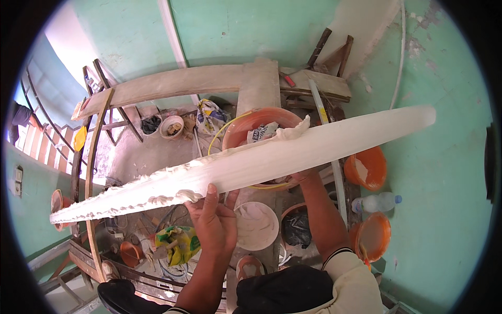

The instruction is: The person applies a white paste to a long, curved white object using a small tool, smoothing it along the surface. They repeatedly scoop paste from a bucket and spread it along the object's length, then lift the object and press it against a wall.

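Note:
A long white plaster cornice strip (272, 157) spans the view, its right end raised higher than its left. Wet plaster is smeared in lumps along the left part of its long edges, with a larger blob on the far edge near the middle. My left hand (213, 222) grips the near edge left of the middle, thumb up against it and fingers partly behind. My right hand (307, 177) holds the strip from below, right of the middle; its fingers are mostly hidden. Below, between my forearms, stands a white bucket of plaster (256, 226).
Behind the strip sits a large orange tub (230, 137) with a bag inside. Planks (172, 81) on trestles run along the green wall. Orange buckets (384, 167) and a plastic bottle (379, 202) stand at right. A yellow-green bag (179, 245) lies lower left. Someone's arm (34, 121) shows far left.

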Demonstrator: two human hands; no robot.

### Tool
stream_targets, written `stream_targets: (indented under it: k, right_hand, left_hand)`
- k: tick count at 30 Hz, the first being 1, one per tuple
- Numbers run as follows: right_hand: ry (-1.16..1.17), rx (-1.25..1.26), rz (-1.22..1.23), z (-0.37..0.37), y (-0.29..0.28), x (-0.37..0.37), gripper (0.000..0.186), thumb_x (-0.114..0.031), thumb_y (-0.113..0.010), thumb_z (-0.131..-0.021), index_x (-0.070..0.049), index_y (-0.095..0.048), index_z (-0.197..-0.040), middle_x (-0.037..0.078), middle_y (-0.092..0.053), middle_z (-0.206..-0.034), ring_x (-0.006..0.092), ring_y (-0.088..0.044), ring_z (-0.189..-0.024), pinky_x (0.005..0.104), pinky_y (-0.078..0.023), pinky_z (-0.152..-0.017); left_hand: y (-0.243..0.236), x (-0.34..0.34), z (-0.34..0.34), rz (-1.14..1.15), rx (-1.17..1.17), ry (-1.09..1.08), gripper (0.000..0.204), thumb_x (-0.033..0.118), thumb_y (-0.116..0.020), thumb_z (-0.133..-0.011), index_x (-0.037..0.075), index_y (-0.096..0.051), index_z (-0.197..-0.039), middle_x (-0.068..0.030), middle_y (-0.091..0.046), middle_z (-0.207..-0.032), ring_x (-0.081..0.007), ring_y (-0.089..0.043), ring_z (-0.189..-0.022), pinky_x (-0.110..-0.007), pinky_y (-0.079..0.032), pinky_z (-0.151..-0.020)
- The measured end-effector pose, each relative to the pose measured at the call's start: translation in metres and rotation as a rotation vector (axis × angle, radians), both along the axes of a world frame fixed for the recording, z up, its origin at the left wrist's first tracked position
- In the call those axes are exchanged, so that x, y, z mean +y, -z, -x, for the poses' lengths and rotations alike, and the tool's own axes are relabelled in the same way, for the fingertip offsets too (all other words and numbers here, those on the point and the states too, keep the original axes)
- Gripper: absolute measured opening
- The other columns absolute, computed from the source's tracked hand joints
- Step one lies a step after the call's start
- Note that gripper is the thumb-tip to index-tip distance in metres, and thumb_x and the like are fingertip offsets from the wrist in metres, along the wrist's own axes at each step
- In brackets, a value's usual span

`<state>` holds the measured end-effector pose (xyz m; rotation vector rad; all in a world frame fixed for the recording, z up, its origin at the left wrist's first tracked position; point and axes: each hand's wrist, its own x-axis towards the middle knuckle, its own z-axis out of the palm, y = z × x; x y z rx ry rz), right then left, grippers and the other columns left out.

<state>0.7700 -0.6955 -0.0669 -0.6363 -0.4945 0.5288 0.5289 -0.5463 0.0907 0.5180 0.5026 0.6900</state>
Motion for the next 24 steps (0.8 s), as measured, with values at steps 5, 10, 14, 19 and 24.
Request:
stream_targets:
  k: [5,10,14,19,24]
  right_hand:
    - [0.021,0.044,-0.109,0.013,-0.036,-0.003,0.060,-0.041,-0.063,-0.100,-0.010,-0.044,-0.147,0.009,-0.056,-0.139,0.0238,-0.056,-0.126,0.0430,-0.047,-0.110]
    - [0.041,0.002,0.035,0.002,-0.026,0.004,0.062,-0.045,-0.061,-0.100,-0.010,-0.044,-0.149,0.010,-0.053,-0.144,0.0242,-0.054,-0.131,0.0433,-0.047,-0.110]
    - [0.008,0.206,0.063,-0.024,0.052,0.013,0.067,-0.048,-0.062,-0.099,-0.011,-0.042,-0.151,0.012,-0.046,-0.151,0.0276,-0.048,-0.138,0.0456,-0.041,-0.115]
    - [0.334,-0.449,0.609,0.014,0.029,0.034,0.069,-0.050,-0.061,-0.098,-0.012,-0.041,-0.152,0.012,-0.044,-0.153,0.0299,-0.043,-0.142,0.0478,-0.033,-0.119]
    - [0.401,-0.538,0.660,0.013,0.024,0.025,0.067,-0.048,-0.060,-0.100,-0.011,-0.039,-0.153,0.011,-0.043,-0.154,0.0292,-0.043,-0.142,0.0471,-0.034,-0.119]
  left_hand:
    - [0.001,0.002,0.000,-0.013,-0.015,-0.005,0.057,0.005,-0.064,-0.099,0.016,-0.034,-0.146,-0.0096,-0.055,-0.138,-0.0235,-0.058,-0.126,-0.045,-0.054,-0.105]
    - [0.001,0.003,0.002,-0.025,-0.009,-0.032,0.055,0.005,-0.064,-0.099,0.015,-0.036,-0.146,-0.0089,-0.056,-0.136,-0.0214,-0.060,-0.121,-0.045,-0.054,-0.105]
    - [0.000,0.000,-0.001,-0.005,-0.033,-0.003,0.054,0.005,-0.064,-0.099,0.014,-0.036,-0.145,-0.0096,-0.056,-0.137,-0.0233,-0.059,-0.125,-0.044,-0.055,-0.104]
    - [-0.001,0.006,0.002,-0.030,-0.030,-0.015,0.055,0.004,-0.063,-0.100,0.014,-0.034,-0.146,-0.0107,-0.057,-0.135,-0.0243,-0.060,-0.123,-0.044,-0.058,-0.101]
    - [-0.003,0.004,0.002,-0.018,-0.045,0.003,0.056,0.003,-0.063,-0.099,0.014,-0.033,-0.146,-0.0108,-0.057,-0.134,-0.0228,-0.062,-0.120,-0.044,-0.060,-0.099]
